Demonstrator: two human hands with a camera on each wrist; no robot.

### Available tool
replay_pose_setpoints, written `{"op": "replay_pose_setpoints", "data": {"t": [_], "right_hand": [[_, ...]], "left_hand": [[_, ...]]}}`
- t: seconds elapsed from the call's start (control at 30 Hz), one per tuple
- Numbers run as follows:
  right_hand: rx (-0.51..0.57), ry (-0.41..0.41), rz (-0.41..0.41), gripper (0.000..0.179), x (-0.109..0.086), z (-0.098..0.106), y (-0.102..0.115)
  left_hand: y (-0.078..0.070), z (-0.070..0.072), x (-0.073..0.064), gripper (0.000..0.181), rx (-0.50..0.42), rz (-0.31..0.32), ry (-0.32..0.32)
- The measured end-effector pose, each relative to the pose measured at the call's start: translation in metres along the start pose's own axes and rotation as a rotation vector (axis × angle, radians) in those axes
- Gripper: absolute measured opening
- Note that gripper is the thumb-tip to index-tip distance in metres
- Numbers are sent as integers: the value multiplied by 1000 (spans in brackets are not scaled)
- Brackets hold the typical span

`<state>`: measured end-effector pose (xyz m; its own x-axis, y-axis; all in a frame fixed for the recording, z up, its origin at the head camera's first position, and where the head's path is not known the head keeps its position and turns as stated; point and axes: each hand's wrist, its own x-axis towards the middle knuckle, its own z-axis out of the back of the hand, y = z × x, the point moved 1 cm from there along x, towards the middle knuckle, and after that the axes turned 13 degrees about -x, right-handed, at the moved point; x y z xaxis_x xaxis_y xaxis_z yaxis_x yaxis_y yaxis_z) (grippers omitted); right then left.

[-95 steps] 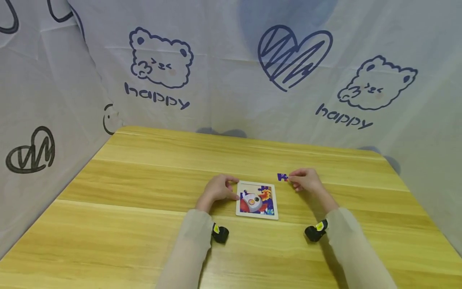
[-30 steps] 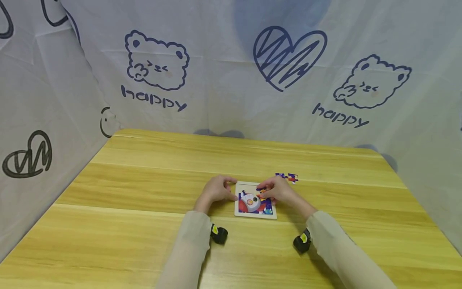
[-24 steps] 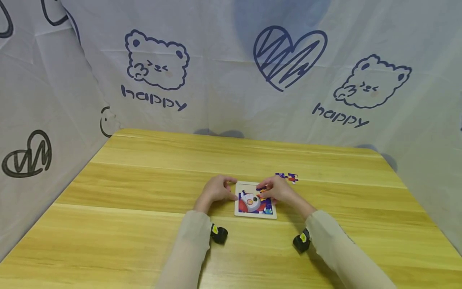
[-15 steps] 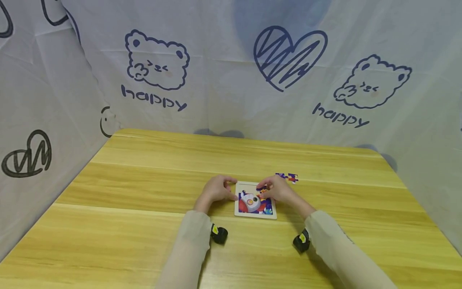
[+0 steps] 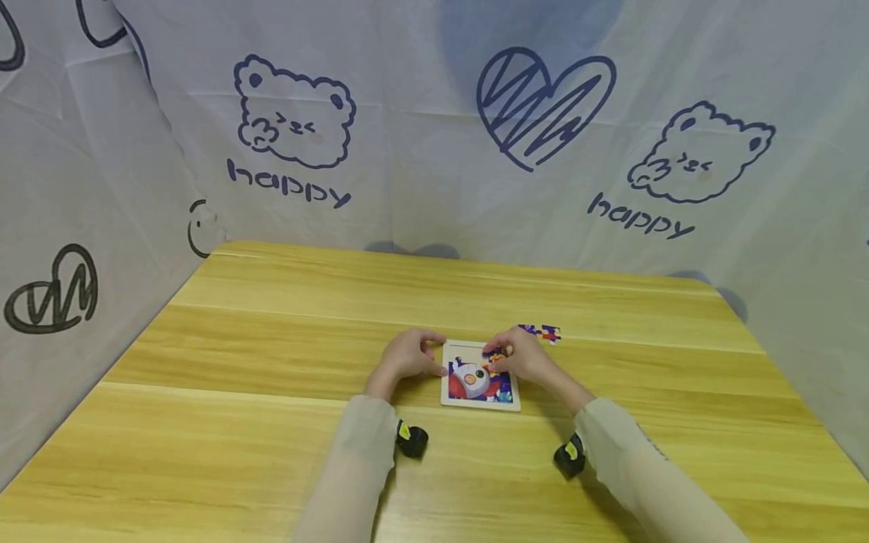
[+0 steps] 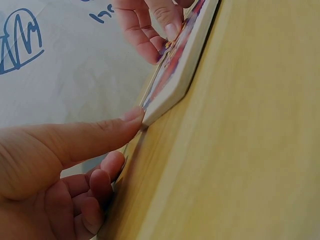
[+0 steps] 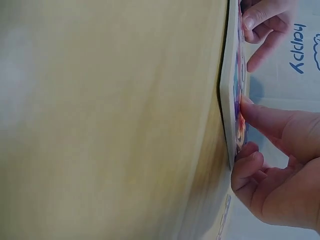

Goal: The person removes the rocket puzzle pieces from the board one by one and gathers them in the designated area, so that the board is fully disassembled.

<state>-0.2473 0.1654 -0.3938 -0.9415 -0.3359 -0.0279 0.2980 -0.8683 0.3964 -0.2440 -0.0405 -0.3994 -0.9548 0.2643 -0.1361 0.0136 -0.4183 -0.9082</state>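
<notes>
A white-rimmed jigsaw puzzle tray (image 5: 480, 408) lies flat on the table, its picture showing a round grey-white figure with red parts. The upper-left part of the tray is bare. My left hand (image 5: 405, 356) holds the tray's left edge, thumb low on the rim and forefinger at the far corner. At the upper right of the tray, my right hand (image 5: 528, 357) pinches an orange-and-purple puzzle piece (image 7: 242, 126) between thumb and fingers, low against the picture. The fingers cover much of that piece in the head view.
Loose purple and red puzzle pieces (image 5: 551, 334) lie just beyond the right hand, partly hidden by it. A black wrist camera sits at each cuff, left (image 5: 413, 442) and right (image 5: 569, 457). A printed white cloth (image 5: 414, 151) hangs behind the wooden table (image 5: 271, 467).
About three seconds ago the right hand was at the loose pieces right of the tray; it has moved left onto the tray's upper right. Over the last second both hands stay nearly still.
</notes>
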Motion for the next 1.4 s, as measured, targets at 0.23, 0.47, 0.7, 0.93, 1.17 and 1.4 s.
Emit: {"op": "replay_pose_setpoints", "data": {"t": [0.23, 0.47, 0.7, 0.93, 1.17, 1.4], "right_hand": [[50, -27, -48, 39, -1, -1, -1], [37, -46, -51, 35, 2, 1, -3], [56, -26, -48, 30, 0, 1, -3], [54, -19, -25, 30, -2, 3, -2], [57, -17, 5, 29, -4, 4, -1], [59, -38, 13, 25, -6, 3, -1]], "left_hand": [[1, 0, 1, 53, 10, -11, -3], [0, 1, 2, 54, 14, -12, -4], [0, 1, 3, 54, 15, -7, -3], [-1, 1, 1, 54, 8, -6, 2], [1, 0, 1, 53, 2, -7, 1], [0, 1, 0, 53, -16, -11, 2]]}}
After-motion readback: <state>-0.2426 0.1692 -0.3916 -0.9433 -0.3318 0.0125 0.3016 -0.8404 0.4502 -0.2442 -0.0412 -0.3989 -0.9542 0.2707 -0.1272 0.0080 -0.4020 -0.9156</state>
